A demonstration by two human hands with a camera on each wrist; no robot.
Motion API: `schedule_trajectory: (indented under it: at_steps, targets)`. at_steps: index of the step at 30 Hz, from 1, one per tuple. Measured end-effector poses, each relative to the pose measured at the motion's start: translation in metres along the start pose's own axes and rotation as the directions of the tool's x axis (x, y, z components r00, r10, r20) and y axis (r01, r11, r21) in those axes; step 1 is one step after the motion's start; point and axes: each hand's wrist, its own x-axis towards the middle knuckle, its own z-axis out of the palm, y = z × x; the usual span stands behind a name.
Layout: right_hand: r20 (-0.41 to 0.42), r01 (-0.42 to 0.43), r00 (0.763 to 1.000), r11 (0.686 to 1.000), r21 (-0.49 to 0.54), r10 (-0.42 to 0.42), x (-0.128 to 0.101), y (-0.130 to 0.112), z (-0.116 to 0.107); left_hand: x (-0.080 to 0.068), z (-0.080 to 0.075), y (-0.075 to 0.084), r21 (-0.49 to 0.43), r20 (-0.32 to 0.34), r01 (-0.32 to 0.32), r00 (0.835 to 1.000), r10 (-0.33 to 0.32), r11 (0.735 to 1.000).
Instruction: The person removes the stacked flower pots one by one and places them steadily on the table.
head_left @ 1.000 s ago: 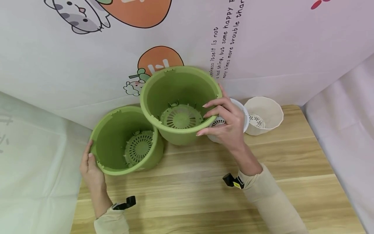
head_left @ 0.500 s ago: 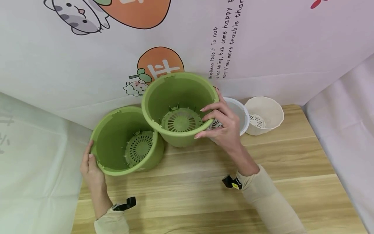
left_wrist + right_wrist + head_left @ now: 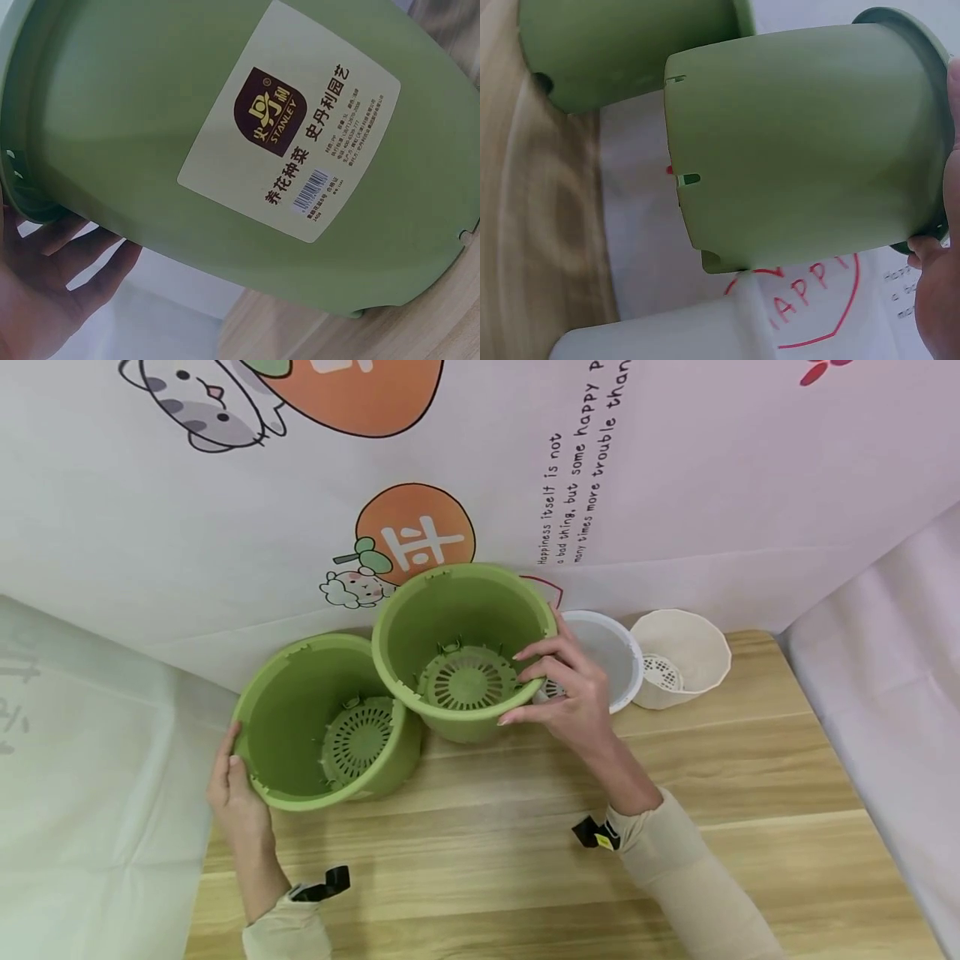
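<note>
Two green plastic flowerpots with slotted bottoms face up in the head view. The left flowerpot [image 3: 285,727] stands on the table, and my left hand [image 3: 242,797] rests against the outside of its rim with fairly straight fingers. A Stanley label [image 3: 292,135] shows on its side in the left wrist view. My right hand [image 3: 573,693] grips the rim of the other flowerpot [image 3: 468,597], fingers inside and thumb outside. In the right wrist view that flowerpot [image 3: 802,150] hangs above the table, its base apart from the wood.
To the right stand a bluish-white pot [image 3: 618,664], partly hidden by my right hand, and a cream faceted pot [image 3: 701,652]. The wooden table [image 3: 480,868] ends at a printed white cloth [image 3: 675,485] behind. White cloth also hangs on both sides.
My right hand has lowered its green flowerpot toward the table and shifted it slightly right, uncovering more of the print behind. My left hand and the left flowerpot have stayed in place.
</note>
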Motion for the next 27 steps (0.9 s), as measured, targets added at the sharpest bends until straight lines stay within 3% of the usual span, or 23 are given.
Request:
schedule_trajectory:
  at_steps: [9,21,27]
  targets:
    - [0.044,-0.043,0.998,0.999,-0.032,0.045,-0.014,0.007,-0.004,0.001,0.000,-0.002,0.009,0.001,-0.022,1.000,0.022,1.000]
    - [0.078,-0.052,0.995,0.991,-0.120,0.061,-0.026,0.012,-0.009,0.001,0.001,-0.002,-0.013,-0.004,-0.003,1.000,0.003,1.000]
    - [0.105,-0.068,0.991,0.988,-0.136,0.083,-0.034,0.015,-0.008,0.001,0.002,-0.001,0.025,-0.011,-0.007,1.000,0.007,1.000]
